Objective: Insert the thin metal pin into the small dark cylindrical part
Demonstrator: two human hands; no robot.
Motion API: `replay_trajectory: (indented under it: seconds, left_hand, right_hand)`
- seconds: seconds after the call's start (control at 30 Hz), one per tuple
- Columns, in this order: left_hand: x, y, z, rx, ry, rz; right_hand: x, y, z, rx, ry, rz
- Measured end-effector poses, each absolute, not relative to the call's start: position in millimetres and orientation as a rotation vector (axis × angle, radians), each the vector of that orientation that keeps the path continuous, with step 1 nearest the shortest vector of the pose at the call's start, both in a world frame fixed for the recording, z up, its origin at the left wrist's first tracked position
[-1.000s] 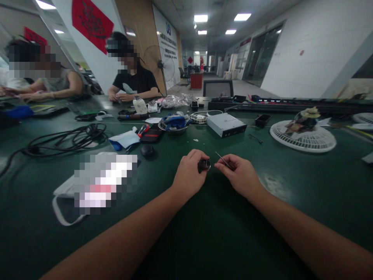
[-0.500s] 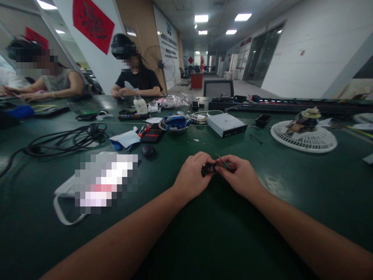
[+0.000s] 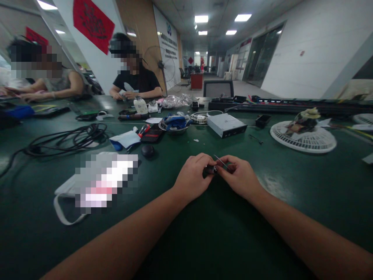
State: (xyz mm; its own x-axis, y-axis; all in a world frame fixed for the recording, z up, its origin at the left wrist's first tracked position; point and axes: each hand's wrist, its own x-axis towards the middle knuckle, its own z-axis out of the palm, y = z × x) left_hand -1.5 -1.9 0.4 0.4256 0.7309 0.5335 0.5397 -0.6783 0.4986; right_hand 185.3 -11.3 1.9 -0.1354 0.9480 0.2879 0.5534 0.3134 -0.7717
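My left hand (image 3: 194, 175) is closed around a small dark cylindrical part (image 3: 210, 169) with a shiny end, and its fingers hide most of it. Close against it, my right hand (image 3: 240, 175) pinches a thin metal rod (image 3: 221, 161) that slants up to the left. The right fingertips meet the shiny end of the dark part. Both hands are just above the green tabletop (image 3: 221, 233). What kind of part and rod these are, I cannot make out.
Ahead are a grey drive box (image 3: 225, 124), a metal bowl (image 3: 175, 131) with blue cloth, and a white fan grille (image 3: 303, 142). On the left lie a black mouse (image 3: 147, 151), a coiled cable (image 3: 70, 142) and a white strapped pouch (image 3: 65, 186). Two people sit across the table.
The dark part has turned slightly between my fingers, and more of its shiny end shows. The rod's tip has shifted a little left. Both hands stay in nearly the same place.
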Motion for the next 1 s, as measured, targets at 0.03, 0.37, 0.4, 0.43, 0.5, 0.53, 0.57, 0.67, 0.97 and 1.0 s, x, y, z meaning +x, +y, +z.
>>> replay_trajectory:
  seconds: [0.03, 0.37, 0.4, 0.43, 0.5, 0.53, 0.57, 0.67, 0.97, 1.0]
  left_hand:
    - [-1.5, -1.8, 0.2, 2.422, 1.114, 1.119]
    - [-1.9, -1.4, 0.2, 2.436, 1.034, 1.072]
    - [-1.7, -1.6, 0.3, 2.432, 1.035, 1.079]
    - [-1.4, -1.8, 0.5, 2.426, 1.039, 1.087]
    - [-0.8, -2.3, 1.2, 2.408, 1.057, 1.107]
    - [-0.7, -2.3, 1.6, 2.398, 1.079, 1.119]
    - [-0.8, -2.3, 1.9, 2.386, 1.112, 1.131]
    - [-2.2, -0.7, 2.2, 2.318, 1.280, 1.179]
    - [-5.9, 5.0, -0.6, 2.161, 1.453, 1.264]
    - [-5.5, 4.8, -0.5, 2.187, 1.420, 1.253]
  right_hand:
    - [185.4, -11.1, 1.7, -1.327, -1.811, 0.660]
    - [185.4, -13.0, 2.9, -1.350, -1.828, 0.635]
    - [185.3, -12.9, 3.2, -1.354, -1.826, 0.633]
    - [185.2, -12.7, 3.4, -1.355, -1.824, 0.638]
    - [185.3, -12.3, 3.6, -1.345, -1.822, 0.662]
    - [185.4, -12.1, 3.7, -1.332, -1.818, 0.673]
    - [185.6, -11.9, 3.6, -1.318, -1.812, 0.677]
    - [186.1, -11.7, 3.1, -1.297, -1.784, 0.639]
    - [185.1, -12.6, 1.8, -1.301, -1.980, 0.366]
    - [185.0, -12.6, 1.9, -1.300, -1.990, 0.350]
